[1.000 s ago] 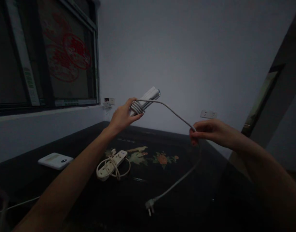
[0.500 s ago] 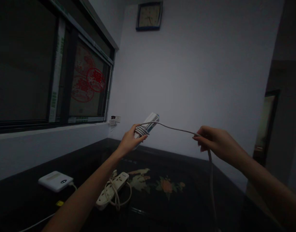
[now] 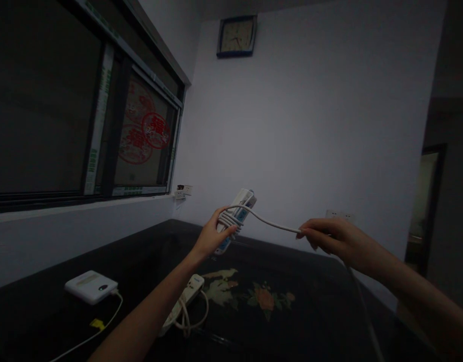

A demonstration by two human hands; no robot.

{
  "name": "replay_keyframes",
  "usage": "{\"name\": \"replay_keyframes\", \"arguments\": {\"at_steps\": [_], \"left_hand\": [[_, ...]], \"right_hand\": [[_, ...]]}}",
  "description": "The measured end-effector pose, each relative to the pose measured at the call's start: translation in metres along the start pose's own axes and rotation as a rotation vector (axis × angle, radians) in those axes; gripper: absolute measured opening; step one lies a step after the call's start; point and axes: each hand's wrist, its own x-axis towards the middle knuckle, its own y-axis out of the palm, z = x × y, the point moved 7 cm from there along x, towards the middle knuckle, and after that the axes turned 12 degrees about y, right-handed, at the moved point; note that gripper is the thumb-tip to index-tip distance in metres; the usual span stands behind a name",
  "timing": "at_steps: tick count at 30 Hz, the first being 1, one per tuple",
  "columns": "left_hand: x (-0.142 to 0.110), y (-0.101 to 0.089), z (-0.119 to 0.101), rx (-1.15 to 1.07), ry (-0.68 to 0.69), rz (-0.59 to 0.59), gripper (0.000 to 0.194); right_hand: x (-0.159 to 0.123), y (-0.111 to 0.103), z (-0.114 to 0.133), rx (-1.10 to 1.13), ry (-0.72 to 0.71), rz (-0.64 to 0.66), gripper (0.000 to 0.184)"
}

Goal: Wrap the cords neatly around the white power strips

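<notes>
- Gripping a white-and-blue power strip [image 3: 245, 196] in the left hand [image 3: 211, 236], tilting it to the right at the upper end, up above the far part of the tabletop [image 3: 299, 337].
- Pressing the left thumb against the strip's wrapped turns and curling the other left fingers around behind; seeing those only in part, so not telling their exact bend.
- Pinching the cord [image 3: 273, 224] between thumb and forefinger of the right hand [image 3: 331, 235], well apart from the strip.
- Counting as done, by the look of it: several turns, lying close together around the strip's middle.
- Counting as left, judging from the same view: the slack span, bridging strip and right hand, and the tail, hanging behind the right hand and running out past the lower edge.
- Not seeing any plug on this tail, so being unable to tell the full length remaining.
- Seeing on the tabletop a second power strip [image 3: 196, 282], partly hidden by the left forearm [image 3: 159, 296], lying with loose loops of its own lead [image 3: 185, 317].
- Seeing also, farther left, a white box [image 3: 90, 287] with a thin cable [image 3: 120, 305] and a yellow tag [image 3: 97, 324].
</notes>
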Motion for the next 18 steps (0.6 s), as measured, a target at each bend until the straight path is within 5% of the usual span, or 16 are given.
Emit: {"name": "replay_keyframes", "arguments": {"at_steps": [18], "left_hand": [[-0.042,0.035,-0.006,-0.573,-0.291,0.026,0.047]], "right_hand": [[-0.020,0.072,-0.015,0.070,0.047,0.132,0.037]]}}
